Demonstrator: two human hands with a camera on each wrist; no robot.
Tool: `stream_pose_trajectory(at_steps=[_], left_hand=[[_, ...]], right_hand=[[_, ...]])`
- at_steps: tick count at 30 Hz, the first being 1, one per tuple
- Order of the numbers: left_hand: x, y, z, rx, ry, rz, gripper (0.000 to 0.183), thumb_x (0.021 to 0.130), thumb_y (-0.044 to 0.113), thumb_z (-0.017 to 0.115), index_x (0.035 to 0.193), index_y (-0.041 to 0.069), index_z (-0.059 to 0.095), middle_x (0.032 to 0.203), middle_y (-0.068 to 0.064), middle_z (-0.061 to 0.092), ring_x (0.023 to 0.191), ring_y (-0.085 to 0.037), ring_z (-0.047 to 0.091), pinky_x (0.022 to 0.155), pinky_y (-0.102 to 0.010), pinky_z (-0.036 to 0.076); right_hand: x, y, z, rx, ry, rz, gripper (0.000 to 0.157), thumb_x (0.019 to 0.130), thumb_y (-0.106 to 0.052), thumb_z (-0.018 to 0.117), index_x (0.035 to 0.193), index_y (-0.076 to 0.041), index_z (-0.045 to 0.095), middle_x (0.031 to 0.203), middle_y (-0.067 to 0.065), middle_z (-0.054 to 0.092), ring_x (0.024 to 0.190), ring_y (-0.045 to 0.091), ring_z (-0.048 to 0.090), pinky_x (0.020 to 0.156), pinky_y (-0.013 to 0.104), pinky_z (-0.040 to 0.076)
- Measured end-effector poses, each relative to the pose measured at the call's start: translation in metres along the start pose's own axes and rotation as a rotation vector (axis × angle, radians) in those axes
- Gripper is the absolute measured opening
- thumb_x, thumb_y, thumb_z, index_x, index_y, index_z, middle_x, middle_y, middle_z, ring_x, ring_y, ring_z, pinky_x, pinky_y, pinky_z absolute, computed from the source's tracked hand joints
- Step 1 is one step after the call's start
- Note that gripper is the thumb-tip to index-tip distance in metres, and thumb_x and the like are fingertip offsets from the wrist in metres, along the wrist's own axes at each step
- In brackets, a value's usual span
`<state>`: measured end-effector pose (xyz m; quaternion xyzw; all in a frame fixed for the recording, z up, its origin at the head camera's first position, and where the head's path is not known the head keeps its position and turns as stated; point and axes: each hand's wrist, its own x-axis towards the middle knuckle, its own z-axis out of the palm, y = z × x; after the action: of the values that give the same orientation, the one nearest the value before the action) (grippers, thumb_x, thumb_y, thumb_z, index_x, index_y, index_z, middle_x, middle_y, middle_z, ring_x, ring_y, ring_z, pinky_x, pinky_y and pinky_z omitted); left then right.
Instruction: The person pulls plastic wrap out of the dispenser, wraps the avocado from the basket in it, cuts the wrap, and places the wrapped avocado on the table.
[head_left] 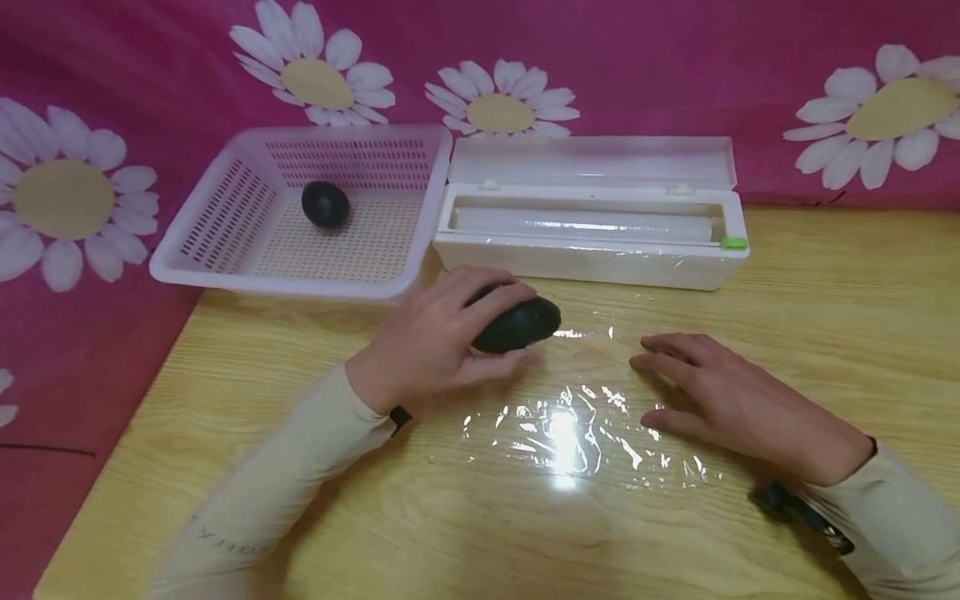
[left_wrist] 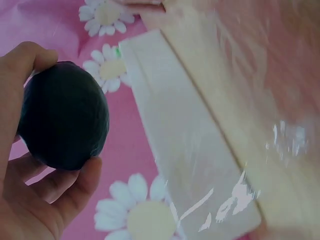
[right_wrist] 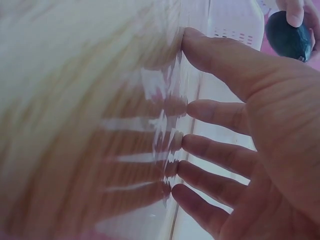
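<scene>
My left hand (head_left: 438, 337) grips a dark, smooth avocado (head_left: 519, 325) between thumb and fingers, over the table in front of the white box. Up close in the left wrist view, the avocado (left_wrist: 67, 117) fills the grasp, its rounded end facing the camera. A sheet of clear cling film (head_left: 540, 437) lies wrinkled and shiny on the wood between both hands. On the right, my right hand (head_left: 731, 404) has its fingers spread and holds nothing. Its fingertips (right_wrist: 192, 142) rest on the film surface in the right wrist view.
A white plastic basket (head_left: 300, 283) at the back left contains another avocado (head_left: 326, 205). Beside it stands a white cling film box (head_left: 585, 265), lid raised, with a film roll (head_left: 585, 225) inside and a green slider (head_left: 733, 243). Behind hangs a pink daisy-print cloth (head_left: 645, 67).
</scene>
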<state>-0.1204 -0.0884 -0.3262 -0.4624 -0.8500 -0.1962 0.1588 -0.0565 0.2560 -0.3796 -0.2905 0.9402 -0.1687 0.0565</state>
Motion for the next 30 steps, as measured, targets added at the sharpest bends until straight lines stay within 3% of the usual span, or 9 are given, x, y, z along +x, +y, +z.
stream_pose_trajectory(at_steps=[7, 17, 23, 30], left_hand=[[0.001, 0.007, 0.019, -0.059, -0.135, -0.027, 0.056, 0.089, 0.045, 0.076, 0.137, 0.019, 0.063, 0.133, -0.007, 0.065, 0.12, -0.021, 0.064, 0.094, -0.037, 0.059], [0.004, 0.01, 0.037, -0.07, -0.325, -0.061, 0.06, 0.093, 0.051, 0.071, 0.143, 0.022, 0.057, 0.136, -0.006, 0.065, 0.118, -0.02, 0.065, 0.088, -0.04, 0.061], [0.01, 0.012, 0.042, -0.05, -0.38, -0.036, 0.058, 0.095, 0.054, 0.066, 0.144, 0.023, 0.056, 0.136, -0.004, 0.065, 0.117, -0.018, 0.066, 0.085, -0.038, 0.062], [0.011, 0.014, 0.049, -0.066, -0.376, -0.044, 0.058, 0.095, 0.053, 0.066, 0.143, 0.022, 0.057, 0.137, -0.005, 0.066, 0.118, -0.018, 0.066, 0.087, -0.037, 0.062]], right_hand=[[0.001, -0.001, 0.0, -0.003, -0.008, 0.008, 0.062, 0.09, -0.044, 0.079, 0.141, -0.014, 0.062, 0.148, 0.016, 0.057, 0.135, 0.036, 0.053, 0.108, 0.06, 0.049], [0.0, 0.0, 0.0, -0.005, -0.017, 0.024, 0.062, 0.09, -0.045, 0.079, 0.141, -0.014, 0.062, 0.148, 0.015, 0.056, 0.136, 0.036, 0.053, 0.107, 0.06, 0.049], [-0.001, 0.0, -0.001, 0.002, -0.033, 0.042, 0.062, 0.091, -0.047, 0.077, 0.142, -0.015, 0.061, 0.15, 0.015, 0.055, 0.137, 0.036, 0.052, 0.108, 0.06, 0.049], [0.0, 0.0, -0.002, 0.004, -0.043, 0.041, 0.063, 0.091, -0.047, 0.076, 0.143, -0.015, 0.061, 0.151, 0.014, 0.055, 0.138, 0.036, 0.052, 0.109, 0.061, 0.048]])
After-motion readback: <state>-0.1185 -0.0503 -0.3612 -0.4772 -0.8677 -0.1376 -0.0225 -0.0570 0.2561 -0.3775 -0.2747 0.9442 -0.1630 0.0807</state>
